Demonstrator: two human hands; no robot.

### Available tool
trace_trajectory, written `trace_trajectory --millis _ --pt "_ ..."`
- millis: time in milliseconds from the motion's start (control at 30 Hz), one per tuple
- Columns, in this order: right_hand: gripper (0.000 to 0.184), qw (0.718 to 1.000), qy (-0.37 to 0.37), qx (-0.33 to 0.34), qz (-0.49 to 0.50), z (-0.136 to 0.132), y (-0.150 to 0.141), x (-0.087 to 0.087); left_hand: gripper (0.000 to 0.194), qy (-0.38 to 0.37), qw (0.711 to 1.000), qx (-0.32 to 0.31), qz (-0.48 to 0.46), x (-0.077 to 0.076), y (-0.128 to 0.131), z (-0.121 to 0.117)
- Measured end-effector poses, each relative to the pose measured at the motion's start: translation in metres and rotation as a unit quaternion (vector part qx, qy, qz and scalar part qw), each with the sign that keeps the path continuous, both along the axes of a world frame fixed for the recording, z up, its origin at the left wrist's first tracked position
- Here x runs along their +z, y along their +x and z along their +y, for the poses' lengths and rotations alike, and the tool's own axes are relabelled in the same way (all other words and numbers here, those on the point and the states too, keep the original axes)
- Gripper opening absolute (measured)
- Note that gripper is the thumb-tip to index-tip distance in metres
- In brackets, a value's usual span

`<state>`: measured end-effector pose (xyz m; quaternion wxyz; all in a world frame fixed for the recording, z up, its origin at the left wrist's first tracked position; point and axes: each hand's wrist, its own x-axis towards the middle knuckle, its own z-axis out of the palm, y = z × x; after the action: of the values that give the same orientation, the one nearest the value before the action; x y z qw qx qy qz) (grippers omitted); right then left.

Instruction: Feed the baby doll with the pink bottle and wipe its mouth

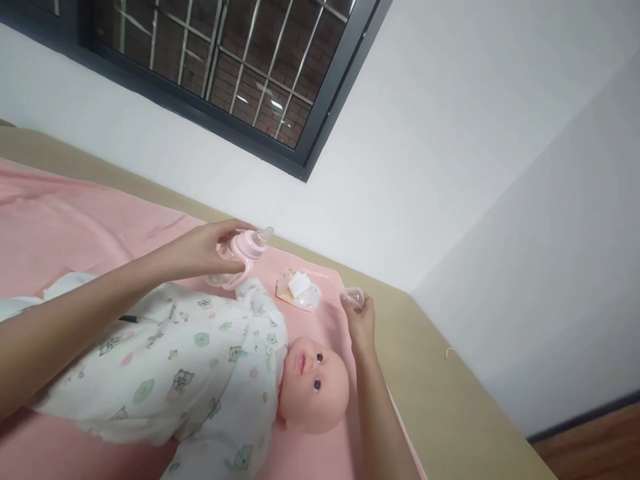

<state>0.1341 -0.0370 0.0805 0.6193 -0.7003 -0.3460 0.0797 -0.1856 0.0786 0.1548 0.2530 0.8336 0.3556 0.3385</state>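
Grips bottle [247,246] in left hand [213,245] beside sleeve [263,308] of doll [200,365]; pinches clear cap [355,297] in right hand [363,321] near blanket [60,220] edge. Could soil bare teat [263,235] by brushing sleeve, or drop cap through a loose pinch.

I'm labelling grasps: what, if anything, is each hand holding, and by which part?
The left hand grips the baby bottle around its body, below the pink collar. The right hand holds a clear cap; exactly where is hard to tell.
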Motion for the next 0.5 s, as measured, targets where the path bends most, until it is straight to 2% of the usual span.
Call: trace_trajectory --millis 67,133,200,267,367,500 --pt "0.062 0.998 0.037 0.051 0.020 -0.005 -0.018 0.023 0.062 -0.010 0.999 -0.030 -0.010 0.006 0.002 -0.018" --pt "0.062 0.988 0.068 0.133 0.039 -0.013 -0.040 0.043 0.061 -0.023 0.998 -0.057 -0.006 0.010 0.002 -0.034" --pt "0.067 0.971 0.100 0.207 0.059 -0.025 -0.066 0.060 0.065 -0.037 0.996 -0.075 0.023 0.014 0.002 -0.050" --pt "0.072 0.956 0.101 0.269 0.054 -0.038 -0.090 0.072 0.070 -0.043 0.994 -0.075 0.059 0.017 0.002 -0.062" --pt "0.066 0.934 0.105 0.341 0.037 -0.053 -0.119 0.081 0.074 -0.035 0.994 -0.059 0.082 0.017 0.003 -0.076" --pt "0.061 0.915 0.094 0.392 0.028 -0.057 -0.135 0.077 0.076 -0.013 0.995 -0.067 0.066 0.015 0.005 -0.084"
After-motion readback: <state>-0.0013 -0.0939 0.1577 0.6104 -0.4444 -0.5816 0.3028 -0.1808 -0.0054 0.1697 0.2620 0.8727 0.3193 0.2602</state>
